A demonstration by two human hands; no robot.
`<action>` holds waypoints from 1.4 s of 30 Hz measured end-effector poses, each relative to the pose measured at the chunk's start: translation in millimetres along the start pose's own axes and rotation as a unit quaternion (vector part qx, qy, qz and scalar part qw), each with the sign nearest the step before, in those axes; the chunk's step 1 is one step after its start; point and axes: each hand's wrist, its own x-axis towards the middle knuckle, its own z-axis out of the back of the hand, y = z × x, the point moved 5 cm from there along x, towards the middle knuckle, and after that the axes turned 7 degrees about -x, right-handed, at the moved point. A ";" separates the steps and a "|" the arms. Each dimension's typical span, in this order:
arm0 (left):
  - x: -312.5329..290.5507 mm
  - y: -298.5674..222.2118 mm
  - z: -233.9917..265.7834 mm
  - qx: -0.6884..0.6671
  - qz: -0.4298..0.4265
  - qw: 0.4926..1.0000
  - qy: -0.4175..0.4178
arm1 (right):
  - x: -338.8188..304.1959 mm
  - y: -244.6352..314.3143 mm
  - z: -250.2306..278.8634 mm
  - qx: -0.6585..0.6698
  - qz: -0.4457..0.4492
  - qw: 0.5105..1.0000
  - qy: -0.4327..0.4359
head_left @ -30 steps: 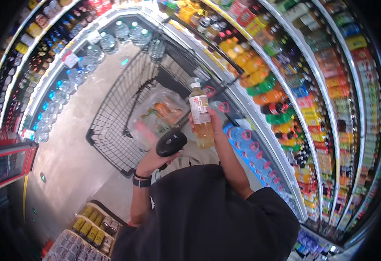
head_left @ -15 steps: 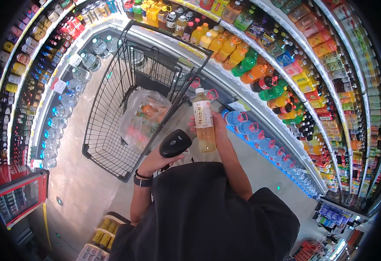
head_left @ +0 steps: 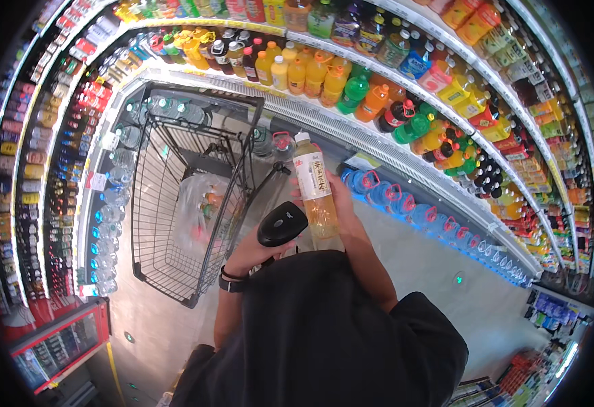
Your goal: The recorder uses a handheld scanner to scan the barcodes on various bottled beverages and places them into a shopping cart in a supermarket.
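In my right hand (head_left: 338, 203) is a clear drink bottle (head_left: 319, 210) with pale yellow liquid, a white label and a white cap. It stands nearly upright, leaning slightly left at the top, with my fingers wrapped behind it. My left hand (head_left: 251, 249) grips a black handheld barcode scanner (head_left: 278, 230), whose rounded head lies close beside the bottle's lower part. The scanner's handle is mostly hidden by my hand. Left of the scanner stands a dark wire shopping cart (head_left: 164, 281), with a clear plastic bag (head_left: 190, 203) of coloured packages inside.
Curved drink shelves (head_left: 378, 146) run across the back and right, filled with coloured bottles. Large water jugs (head_left: 399, 203) with red handles line the floor at right. More water bottles (head_left: 110, 230) stand left of the cart. A red-framed cooler (head_left: 59, 346) is at the lower left.
The view has turned, so the shelves and cart appear shifted. The bottle has rotated in my right hand and its label now faces differently. Both hands keep their holds.
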 end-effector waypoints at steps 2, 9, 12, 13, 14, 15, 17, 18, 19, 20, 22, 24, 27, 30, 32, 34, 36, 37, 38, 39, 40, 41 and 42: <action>13.4 -8.9 -9.0 -0.019 -0.013 1.000 -0.012 | -1.9 16.8 7.8 0.004 0.010 1.000 -0.021; 51.5 -41.9 -29.4 0.085 0.101 0.990 0.056 | -7.8 38.0 70.3 0.039 0.037 0.995 -0.085; 61.2 -57.9 -29.5 0.039 0.086 0.993 0.071 | -9.9 36.4 75.1 0.031 0.069 0.991 -0.106; 72.2 -56.5 -27.1 0.036 0.089 0.990 0.100 | -3.3 37.1 79.4 0.040 0.073 0.991 -0.103; 81.8 -61.7 -24.6 0.062 0.099 0.987 0.111 | 0.6 45.3 76.8 0.038 0.094 0.990 -0.099; 90.4 -62.7 -22.4 0.069 0.083 0.985 0.134 | -3.0 47.5 71.0 0.029 0.091 0.988 -0.120; 105.6 -74.6 -18.9 0.082 0.060 0.981 0.168 | -5.1 52.6 65.2 0.016 0.100 0.984 -0.143; 110.4 -83.2 -20.2 0.078 0.067 0.976 0.192 | -5.9 54.9 65.1 0.029 0.109 0.981 -0.159; 114.7 -92.4 -20.7 0.073 0.075 0.971 0.216 | -6.4 56.4 65.5 0.041 0.116 0.977 -0.174; 117.8 -105.7 -22.4 0.074 0.070 0.969 0.226 | -7.5 56.2 68.6 0.036 0.125 0.975 -0.179; 123.0 -126.7 -17.4 0.112 0.098 0.963 0.224 | -5.4 61.4 68.5 0.052 0.183 0.962 -0.194; 139.8 -124.8 -5.1 0.094 0.078 0.959 0.257 | -6.7 63.8 67.0 0.061 0.201 0.956 -0.205; 154.9 -127.7 6.9 0.103 0.060 0.946 0.301 | -10.0 69.4 56.9 0.001 0.223 0.936 -0.272; 158.7 -134.7 6.8 0.187 0.037 0.928 0.321 | -12.3 64.8 54.6 0.033 0.218 0.932 -0.289; 161.2 -120.9 9.4 0.122 0.061 0.912 0.387 | -5.6 62.0 53.8 0.033 0.208 0.933 -0.294; 159.7 -126.7 5.2 0.097 0.038 0.916 0.388 | -2.2 65.4 58.8 0.031 0.192 0.934 -0.301; 163.4 -124.6 8.0 0.076 0.028 0.927 0.365 | 9.4 83.3 59.4 -0.075 0.195 0.937 -0.280; 162.9 -128.5 10.9 0.030 0.024 0.939 0.343 | 16.3 99.9 54.5 -0.120 0.209 0.922 -0.302; 161.5 -131.7 13.2 0.023 0.017 0.941 0.336 | 26.3 118.0 50.9 -0.127 0.203 0.925 -0.295; 160.4 -137.0 17.1 -0.005 0.024 0.949 0.315 | 36.8 141.8 44.1 -0.187 0.215 0.913 -0.292; 161.2 -139.0 21.8 -0.033 0.031 0.954 0.295 | 49.0 165.3 39.7 -0.245 0.229 0.898 -0.287; 161.5 -140.7 27.0 -0.035 0.024 0.956 0.289 | 62.4 192.7 36.3 -0.292 0.268 0.870 -0.293; 164.1 -141.4 34.0 -0.020 0.024 0.964 0.263 | 76.3 222.6 32.3 -0.337 0.309 0.838 -0.297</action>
